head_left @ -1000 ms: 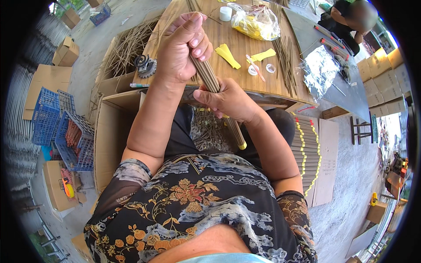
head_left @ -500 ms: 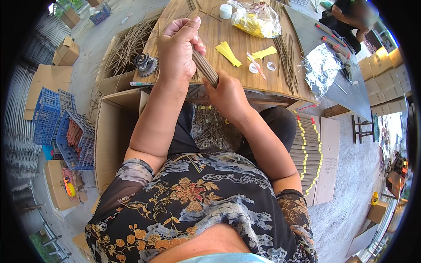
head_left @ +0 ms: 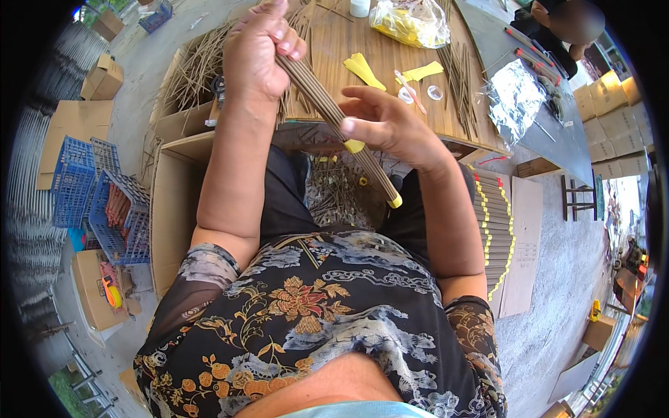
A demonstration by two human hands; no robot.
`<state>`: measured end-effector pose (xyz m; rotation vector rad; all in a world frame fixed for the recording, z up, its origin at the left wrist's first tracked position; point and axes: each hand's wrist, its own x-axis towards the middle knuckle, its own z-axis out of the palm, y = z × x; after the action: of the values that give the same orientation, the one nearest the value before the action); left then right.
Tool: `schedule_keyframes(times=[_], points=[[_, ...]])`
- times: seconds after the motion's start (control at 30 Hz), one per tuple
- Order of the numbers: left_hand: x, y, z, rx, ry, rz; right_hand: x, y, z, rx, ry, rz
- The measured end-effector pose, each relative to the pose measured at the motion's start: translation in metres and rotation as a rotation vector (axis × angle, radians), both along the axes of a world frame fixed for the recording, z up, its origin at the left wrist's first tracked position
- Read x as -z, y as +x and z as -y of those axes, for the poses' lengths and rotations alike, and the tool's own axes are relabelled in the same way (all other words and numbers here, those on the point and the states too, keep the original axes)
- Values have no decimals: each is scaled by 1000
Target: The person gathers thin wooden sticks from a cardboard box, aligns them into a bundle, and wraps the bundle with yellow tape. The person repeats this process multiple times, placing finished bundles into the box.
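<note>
My left hand (head_left: pixel 254 59), raised over the table's left side, is closed around the upper end of a bundle of thin brown incense sticks (head_left: pixel 310 83). The bundle slants down to the right over my lap. A yellow paper band (head_left: pixel 355 146) circles it partway down, and its lower end is yellow too. My right hand (head_left: pixel 397 129) is open beside the bundle, fingers apart and curved. Its thumb tip overlaps the sticks just above the band; whether it touches them I cannot tell.
The wooden table (head_left: pixel 327 42) bears loose sticks (head_left: pixel 456 87), yellow paper strips (head_left: pixel 364 71) and a plastic bag (head_left: pixel 411 24). Banded bundles (head_left: pixel 493 230) lie on cardboard at right. Left are a cardboard box (head_left: pixel 174 209) and blue crates (head_left: pixel 115 226). A person (head_left: pixel 550 28) sits at far right.
My left hand has moved up and left with the bundle. My right hand has opened from around its lower part, and the yellow band and yellow end have come into sight.
</note>
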<state>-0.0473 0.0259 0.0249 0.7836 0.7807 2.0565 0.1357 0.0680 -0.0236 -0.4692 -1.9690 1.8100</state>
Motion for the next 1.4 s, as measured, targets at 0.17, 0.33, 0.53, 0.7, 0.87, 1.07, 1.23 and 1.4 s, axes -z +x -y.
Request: schedule_keyframes(times=[0.17, 0.33, 0.53, 0.7, 0.87, 1.07, 1.23, 1.4], points=[[-5, -25, -2, -42, 19, 32, 18, 9, 15, -78, 170, 262], [-12, -24, -1, 24, 127, 85, 10, 4, 28, -31, 53, 308], [15, 31, 17, 240, 44, 119, 6, -2, 32, -111, -400, 156], [24, 33, 12, 318, -188, 125, 7, -8, 40, -98, -504, 202], [17, 37, 10, 49, -221, 122, 18, -18, 39, 185, 92, 272], [11, 30, 12, 335, -106, 115, 15, -10, 41, -42, -317, 138], [9, 29, 9, 123, -146, 99, 29, -20, 41, 245, 222, 156], [0, 17, 11, 256, -59, 84, 11, -12, 43, 11, -176, 231]])
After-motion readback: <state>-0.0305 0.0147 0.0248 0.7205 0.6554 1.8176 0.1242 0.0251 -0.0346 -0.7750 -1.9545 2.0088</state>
